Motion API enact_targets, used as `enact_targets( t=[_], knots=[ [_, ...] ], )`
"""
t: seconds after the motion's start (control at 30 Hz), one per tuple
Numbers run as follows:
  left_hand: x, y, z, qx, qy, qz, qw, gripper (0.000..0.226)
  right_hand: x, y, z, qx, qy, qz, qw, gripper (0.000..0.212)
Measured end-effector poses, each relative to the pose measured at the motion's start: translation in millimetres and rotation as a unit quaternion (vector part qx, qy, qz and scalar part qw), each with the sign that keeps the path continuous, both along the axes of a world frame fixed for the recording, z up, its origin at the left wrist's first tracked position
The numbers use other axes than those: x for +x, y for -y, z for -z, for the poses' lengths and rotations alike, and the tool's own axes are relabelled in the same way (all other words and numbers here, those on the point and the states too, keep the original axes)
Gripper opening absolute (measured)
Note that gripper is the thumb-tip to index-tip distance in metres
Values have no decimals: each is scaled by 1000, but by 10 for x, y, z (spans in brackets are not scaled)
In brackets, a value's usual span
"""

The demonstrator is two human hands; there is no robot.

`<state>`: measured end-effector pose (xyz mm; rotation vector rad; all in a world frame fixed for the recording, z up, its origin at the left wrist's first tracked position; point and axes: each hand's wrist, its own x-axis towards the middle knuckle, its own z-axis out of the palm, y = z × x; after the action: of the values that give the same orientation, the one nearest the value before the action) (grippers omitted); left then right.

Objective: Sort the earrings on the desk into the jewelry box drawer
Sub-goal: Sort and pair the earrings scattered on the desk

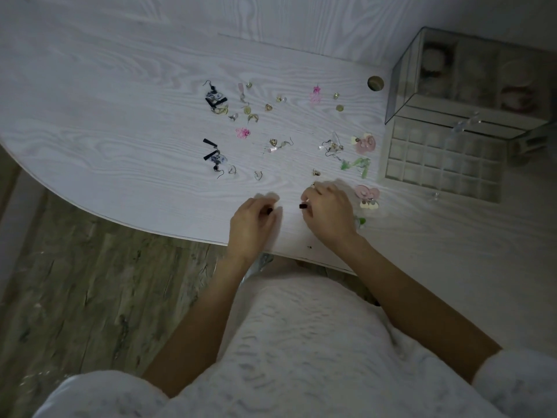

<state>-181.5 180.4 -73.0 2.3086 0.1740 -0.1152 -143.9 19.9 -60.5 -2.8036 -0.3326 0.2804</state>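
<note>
a person's right hand curls its grip around what looks like a small gold earring at the fingertips, near the front edge of the pale bench. the left hand rests beside it, fingers curled and blurred, so whether its grip has anything cannot be told. scattered earrings lie loose across the bench, likely spread out so pairs can be matched. the jewelry box stands at the right, its gridded drawer pulled out toward the person, long axis running left to right, seemingly ready to receive pieces. the pinched earring's own direction is too small to read.
</note>
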Motion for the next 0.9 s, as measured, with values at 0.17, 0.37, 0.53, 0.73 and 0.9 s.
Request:
enact_targets(
  t=[0.17,0.37,0.53,0.73,0.9],
  knots=[
    [-5,258,-6,-22,-16,29,999,34,-40,22,-6,-6,-10,15,1000,12],
    [16,404,-40,-72,-34,39,996,32,-91,16,-36,-3,-29,42,999,18],
    [-34,382,-74,-80,-40,57,994,37,-64,14,-75,-19,-33,31,999,26],
    [57,-132,-66,53,3,73,996,36,164,-58,-180,31,-4,-14,999,25],
    [402,-570,-17,155,22,-75,985,32,497,-423,-113,68,-15,-60,996,25]
  ],
)
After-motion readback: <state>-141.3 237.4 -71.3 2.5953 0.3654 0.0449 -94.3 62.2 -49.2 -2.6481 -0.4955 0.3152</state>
